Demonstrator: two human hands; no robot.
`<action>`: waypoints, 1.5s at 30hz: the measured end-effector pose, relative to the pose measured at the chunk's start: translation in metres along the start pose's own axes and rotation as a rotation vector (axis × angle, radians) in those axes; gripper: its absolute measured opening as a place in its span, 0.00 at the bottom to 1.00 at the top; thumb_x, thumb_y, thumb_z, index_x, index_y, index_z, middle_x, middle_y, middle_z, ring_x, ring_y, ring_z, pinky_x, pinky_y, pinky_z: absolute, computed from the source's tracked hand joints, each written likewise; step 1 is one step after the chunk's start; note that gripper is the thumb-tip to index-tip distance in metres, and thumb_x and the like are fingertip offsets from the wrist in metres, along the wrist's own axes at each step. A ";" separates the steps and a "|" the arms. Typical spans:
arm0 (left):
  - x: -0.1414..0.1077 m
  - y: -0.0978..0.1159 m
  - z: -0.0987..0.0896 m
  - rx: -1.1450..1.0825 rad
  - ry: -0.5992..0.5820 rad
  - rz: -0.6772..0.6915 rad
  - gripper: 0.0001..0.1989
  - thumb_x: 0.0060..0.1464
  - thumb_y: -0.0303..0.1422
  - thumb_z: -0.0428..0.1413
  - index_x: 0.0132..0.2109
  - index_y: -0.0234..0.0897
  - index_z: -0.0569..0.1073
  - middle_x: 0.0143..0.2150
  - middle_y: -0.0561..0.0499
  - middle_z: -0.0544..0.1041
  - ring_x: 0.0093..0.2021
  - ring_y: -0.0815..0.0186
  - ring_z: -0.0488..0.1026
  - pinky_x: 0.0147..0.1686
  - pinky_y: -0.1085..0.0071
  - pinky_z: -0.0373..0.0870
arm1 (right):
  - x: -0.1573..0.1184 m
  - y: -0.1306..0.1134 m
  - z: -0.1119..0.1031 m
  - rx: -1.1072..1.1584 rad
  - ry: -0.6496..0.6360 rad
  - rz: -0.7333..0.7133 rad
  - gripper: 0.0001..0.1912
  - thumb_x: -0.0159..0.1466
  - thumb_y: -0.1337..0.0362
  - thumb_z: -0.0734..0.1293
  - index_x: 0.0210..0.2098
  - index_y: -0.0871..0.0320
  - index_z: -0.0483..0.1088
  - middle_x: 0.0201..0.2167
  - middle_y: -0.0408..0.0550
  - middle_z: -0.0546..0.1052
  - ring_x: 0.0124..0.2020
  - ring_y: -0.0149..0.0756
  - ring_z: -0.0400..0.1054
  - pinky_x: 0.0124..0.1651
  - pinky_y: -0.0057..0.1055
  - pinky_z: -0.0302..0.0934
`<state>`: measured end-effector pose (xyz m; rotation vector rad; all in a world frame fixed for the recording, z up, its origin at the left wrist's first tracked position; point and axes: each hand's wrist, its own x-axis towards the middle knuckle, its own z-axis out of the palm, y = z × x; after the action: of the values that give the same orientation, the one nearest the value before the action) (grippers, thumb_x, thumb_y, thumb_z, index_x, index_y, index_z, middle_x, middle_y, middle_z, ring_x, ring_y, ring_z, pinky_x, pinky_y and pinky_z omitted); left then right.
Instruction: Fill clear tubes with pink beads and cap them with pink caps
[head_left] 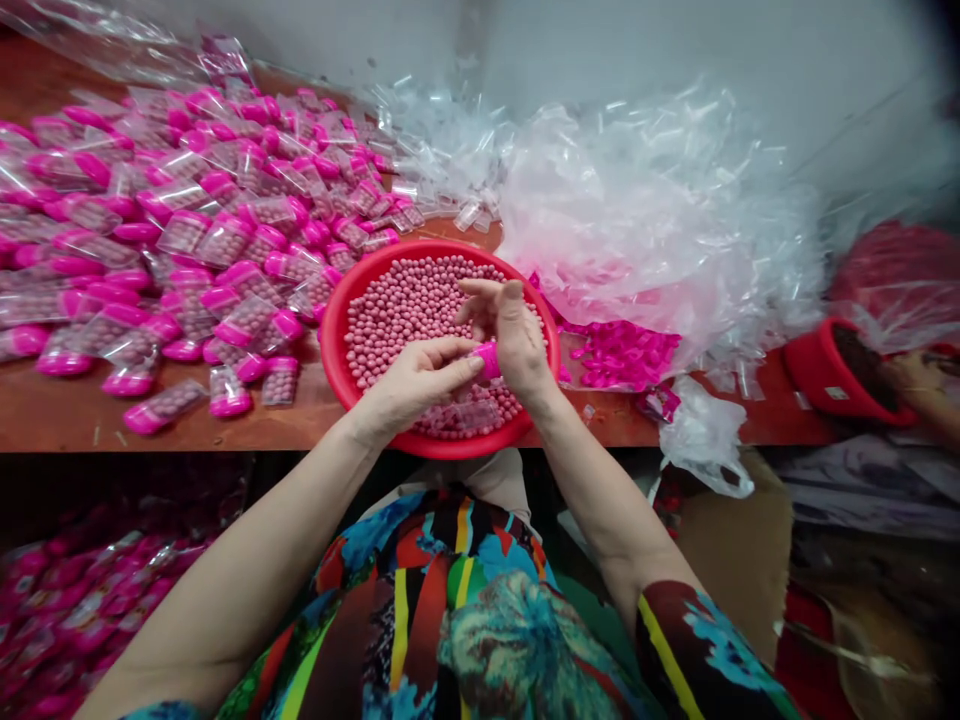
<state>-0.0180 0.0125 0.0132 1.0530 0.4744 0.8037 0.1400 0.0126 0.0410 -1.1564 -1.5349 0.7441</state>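
A wall (585, 50) (pale, greyish) stands behind the reddish-brown table (259, 425).

- Left arm (247, 570): bare, slanting up from the lower left.
- Left hand (420, 388): mid-frame, thumb and fingers drawn into a pinch, pointing right.
- Right arm (600, 490): bare, rising from the lower right.
- Right hand (519, 345): near center, fingers bent leftward (grip partly hidden).

Soft, even light leaves glints on the clear plastic (645, 190), shadow beneath the table (225, 435), and blurred, stretched edges.
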 end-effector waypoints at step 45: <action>0.011 -0.015 0.003 0.012 0.469 0.194 0.16 0.51 0.41 0.69 0.41 0.33 0.79 0.35 0.50 0.82 0.35 0.68 0.75 0.38 0.73 0.70 | -0.014 0.018 0.030 -0.978 -0.033 -0.283 0.06 0.66 0.65 0.62 0.42 0.59 0.67 0.40 0.60 0.73 0.42 0.52 0.63 0.48 0.49 0.63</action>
<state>-0.0038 0.0158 0.0012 0.9282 0.7808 1.2314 0.1167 0.0086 0.0112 -1.5455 -2.1057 -0.2464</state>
